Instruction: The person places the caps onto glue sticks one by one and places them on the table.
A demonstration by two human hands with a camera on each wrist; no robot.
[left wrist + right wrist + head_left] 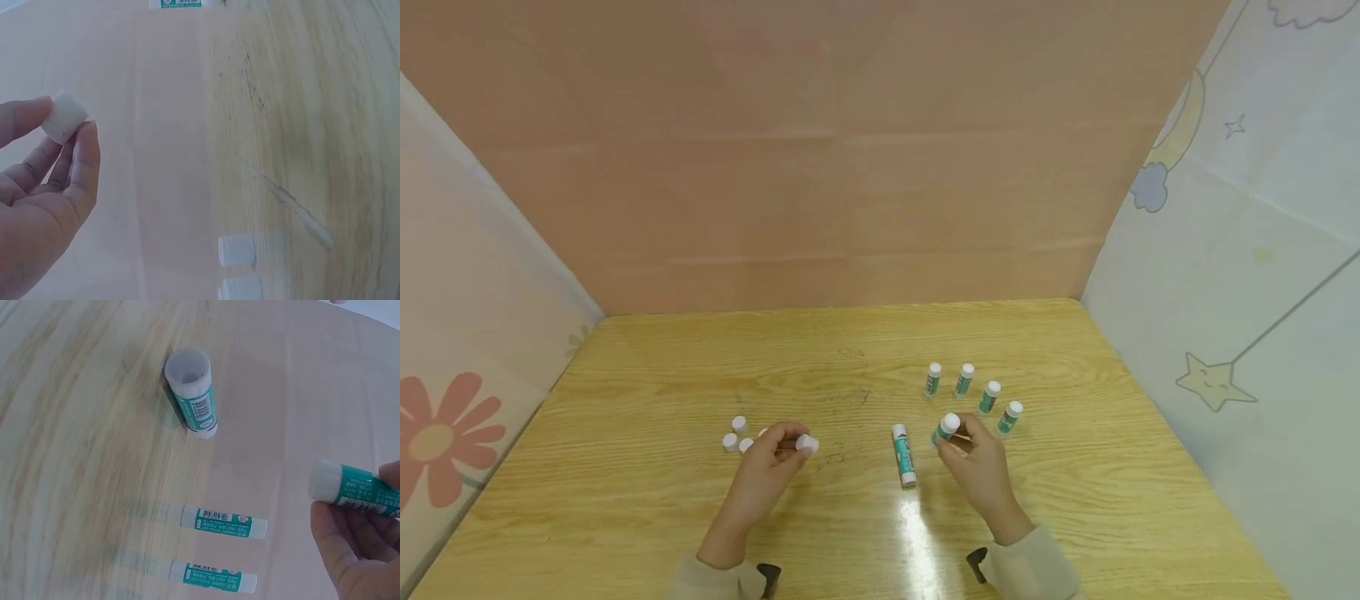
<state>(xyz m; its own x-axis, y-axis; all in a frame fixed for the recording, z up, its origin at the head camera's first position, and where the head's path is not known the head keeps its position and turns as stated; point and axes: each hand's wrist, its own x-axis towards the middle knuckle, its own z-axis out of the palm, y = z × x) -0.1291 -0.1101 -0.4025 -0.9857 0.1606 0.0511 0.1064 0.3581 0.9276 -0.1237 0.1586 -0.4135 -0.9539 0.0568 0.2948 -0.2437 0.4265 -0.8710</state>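
Note:
Between thumb and fingertips, my left hand [763, 473] pinches a small white cap [64, 117], raised off the table. Several more white caps [739, 424] sit just left of that hand, partly hidden behind it. My right hand [983, 471] grips a glue stick [359, 489] with a green label, its white end pointing up in the head view. Between the hands another glue stick [904, 456] lies on its side; in the right wrist view its near end looks hollow. Several glue sticks [964, 380] stand upright beyond and beside my right hand.
The wooden table [647, 517] carries dark scuff marks near its middle. A plain pinkish-brown backdrop [842, 167] rises behind it. Patterned cloth walls border both sides, with a flower [448, 437] on the left and a star [1213, 382] on the right.

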